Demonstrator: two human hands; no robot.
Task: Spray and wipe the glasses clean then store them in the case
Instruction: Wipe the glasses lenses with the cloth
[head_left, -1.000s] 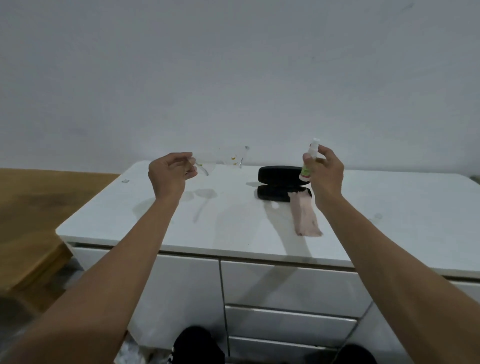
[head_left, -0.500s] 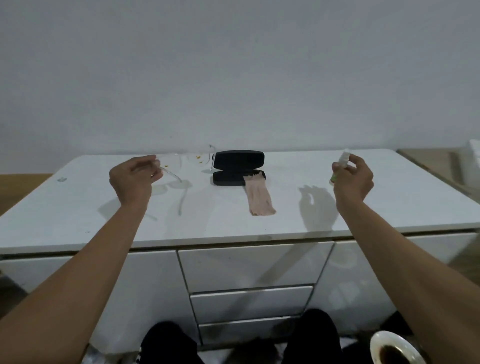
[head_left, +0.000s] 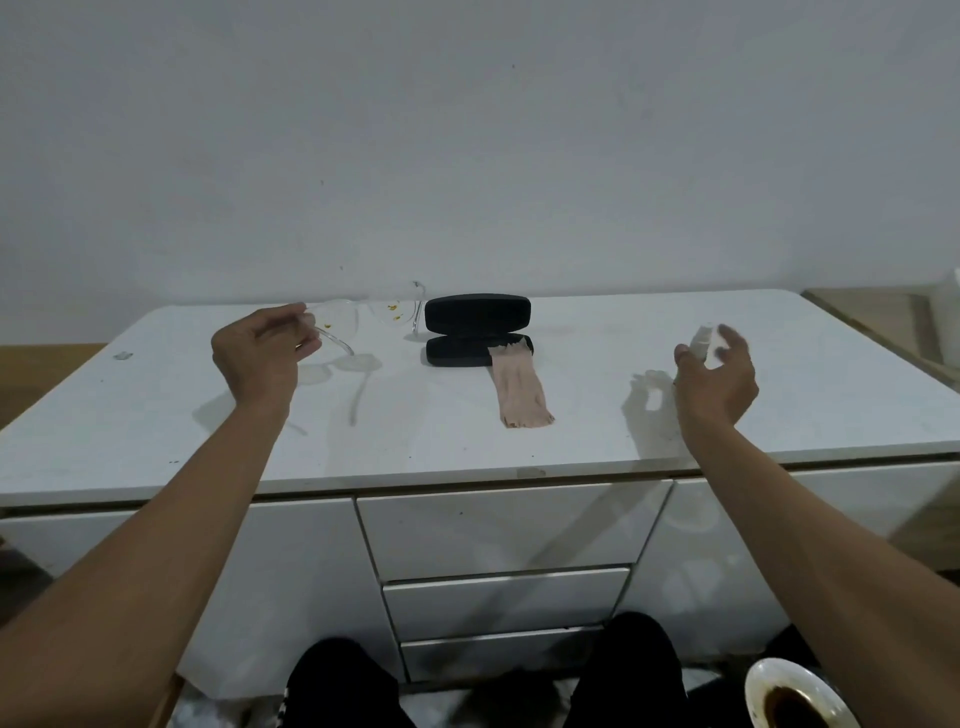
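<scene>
- Glasses (head_left: 363, 314): clear frame, lenses flecked with yellow-orange spots, held up off the tabletop near its back edge, left of centre. One temple arm sticks out toward the front edge; the other end of the frame sits just beside the case lid, and whether they touch cannot be told.
- Left hand (head_left: 257, 358): fingers curled and closed, pinching the glasses at the left end of the frame, by the hinge. The hand is raised above the surface, its shadow and that of the lenses falling on the white top below.
- Right hand (head_left: 719, 379): raised over the right part of the tabletop, well apart from the left hand. Fingers blurred and loosely spread, thumb and forefinger around a small white spray bottle (head_left: 702, 340); how firm the grip is cannot be told through the blur.
- Case (head_left: 478, 330): black, hard-shelled, standing open at the middle of the tabletop near the back edge, lid upright behind the base.
- Cloth (head_left: 519, 387): pale pink strip, one end touching the right end of the case base, the rest lying flat toward the front edge.
- Tabletop (head_left: 156, 415): white, glossy, the top of a cabinet with drawers below the front edge.
- Bowl (head_left: 795, 699): white rim, dark contents, on the floor beside the person's knee at the right.
</scene>
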